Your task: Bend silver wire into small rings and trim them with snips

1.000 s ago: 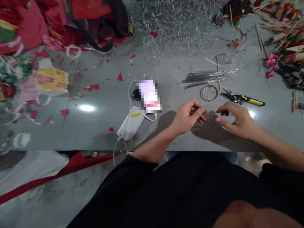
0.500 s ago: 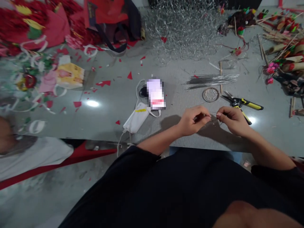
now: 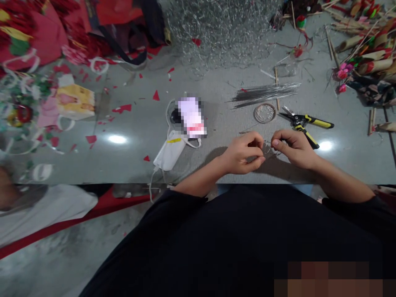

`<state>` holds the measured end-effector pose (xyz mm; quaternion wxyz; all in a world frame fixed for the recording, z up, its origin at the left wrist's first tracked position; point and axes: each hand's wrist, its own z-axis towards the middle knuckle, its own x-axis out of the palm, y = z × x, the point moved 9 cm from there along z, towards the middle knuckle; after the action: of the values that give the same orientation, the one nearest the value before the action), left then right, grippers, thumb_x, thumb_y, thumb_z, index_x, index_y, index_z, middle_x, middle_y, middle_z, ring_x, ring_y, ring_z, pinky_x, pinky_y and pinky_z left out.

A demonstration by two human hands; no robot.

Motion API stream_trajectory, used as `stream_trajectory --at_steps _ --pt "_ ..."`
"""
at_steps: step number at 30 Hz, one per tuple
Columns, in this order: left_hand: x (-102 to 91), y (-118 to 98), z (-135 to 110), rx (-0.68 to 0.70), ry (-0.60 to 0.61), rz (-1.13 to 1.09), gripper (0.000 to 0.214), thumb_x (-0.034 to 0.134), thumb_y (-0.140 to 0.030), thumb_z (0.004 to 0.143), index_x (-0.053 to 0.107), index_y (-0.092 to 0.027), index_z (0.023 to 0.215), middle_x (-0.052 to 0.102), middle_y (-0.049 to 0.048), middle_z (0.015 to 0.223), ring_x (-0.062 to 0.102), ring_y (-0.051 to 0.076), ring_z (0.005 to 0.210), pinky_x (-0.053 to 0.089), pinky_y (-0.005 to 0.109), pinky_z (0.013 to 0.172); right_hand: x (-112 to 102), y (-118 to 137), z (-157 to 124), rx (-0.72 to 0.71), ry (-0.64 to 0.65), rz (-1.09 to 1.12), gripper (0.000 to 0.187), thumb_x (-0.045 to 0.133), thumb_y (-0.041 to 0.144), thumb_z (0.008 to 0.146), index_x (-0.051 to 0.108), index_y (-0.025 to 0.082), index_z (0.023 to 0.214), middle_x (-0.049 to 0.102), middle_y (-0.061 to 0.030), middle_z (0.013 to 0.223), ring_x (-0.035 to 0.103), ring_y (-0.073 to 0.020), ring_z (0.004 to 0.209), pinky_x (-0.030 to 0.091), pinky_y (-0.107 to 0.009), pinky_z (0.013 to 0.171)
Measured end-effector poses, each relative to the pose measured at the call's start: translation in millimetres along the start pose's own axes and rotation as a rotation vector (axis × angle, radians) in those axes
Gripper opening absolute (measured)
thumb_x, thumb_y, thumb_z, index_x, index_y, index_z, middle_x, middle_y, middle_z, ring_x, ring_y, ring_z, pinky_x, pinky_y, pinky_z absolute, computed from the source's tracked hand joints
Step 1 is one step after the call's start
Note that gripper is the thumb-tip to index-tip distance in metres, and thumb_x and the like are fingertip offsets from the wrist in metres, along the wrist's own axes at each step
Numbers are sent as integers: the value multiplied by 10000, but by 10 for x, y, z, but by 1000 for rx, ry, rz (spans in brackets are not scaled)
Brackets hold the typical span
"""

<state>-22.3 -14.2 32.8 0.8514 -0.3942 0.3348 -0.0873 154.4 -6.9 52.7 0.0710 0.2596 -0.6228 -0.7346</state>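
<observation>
My right hand (image 3: pixel 292 148) pinches a thin bent wire (image 3: pixel 267 145) between thumb and forefinger; its small loops stick out to the left. Facing it, my left hand (image 3: pixel 245 153) has its thumb parted from its fingers, with the forefinger tip close to the wire; whether they touch I cannot tell. Just beyond the hands sits a small round dish (image 3: pixel 265 113) of tiny pale beads. A pair of yellow-and-black pliers (image 3: pixel 305 123) lies with handles spread behind my right hand. Straight wires (image 3: pixel 266 95) lie in a bundle farther back, across a thin wooden stick (image 3: pixel 277 86).
Left of my hands lie a phone (image 3: pixel 192 117), its screen blurred, and a white power bank (image 3: pixel 170 152) with cables. Tangled silvery wire (image 3: pixel 222 37) heaps at the back. Bamboo pieces (image 3: pixel 375 66) crowd the right; a yellow box (image 3: pixel 76 101) and red scraps lie left. A person's white sleeve (image 3: pixel 62 202) shows lower left.
My left thumb and fingers have come apart from their pinch. The wire stays in my right hand and its loops show more clearly. The whole view has shifted, moving the table's things leftward and up.
</observation>
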Motion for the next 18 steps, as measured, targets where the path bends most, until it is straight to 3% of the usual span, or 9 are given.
stream_trajectory --at_steps 5,9,12,18 --pt "26 -95 -8 -78 101 77 315 970 -360 957 733 -272 768 621 71 990 620 272 879 627 446 818 83 37 -49 19 34 -42 618 858 802 1214 773 244 964 725 -49 857 645 -251 787 540 -382 798" --pt "36 -133 14 -115 135 98 345 958 -319 965 700 -264 744 617 75 990 630 293 933 656 467 881 125 69 -106 2 12 -81 452 871 611 1218 785 249 960 731 -45 854 653 -244 766 545 -388 790" --pt "9 -144 18 -122 91 116 318 956 -295 980 719 -258 772 692 101 1078 674 316 1026 683 508 981 142 113 -140 -44 -13 -104 325 841 466 1203 781 251 966 739 -45 857 664 -247 755 557 -403 796" --pt "20 -115 -56 -93 38 128 243 935 -351 1063 801 -255 885 813 141 1320 771 353 1207 691 566 1117 156 177 -189 -196 -64 -235 194 755 347 1198 755 254 1027 784 -44 909 718 -255 793 569 -438 877"
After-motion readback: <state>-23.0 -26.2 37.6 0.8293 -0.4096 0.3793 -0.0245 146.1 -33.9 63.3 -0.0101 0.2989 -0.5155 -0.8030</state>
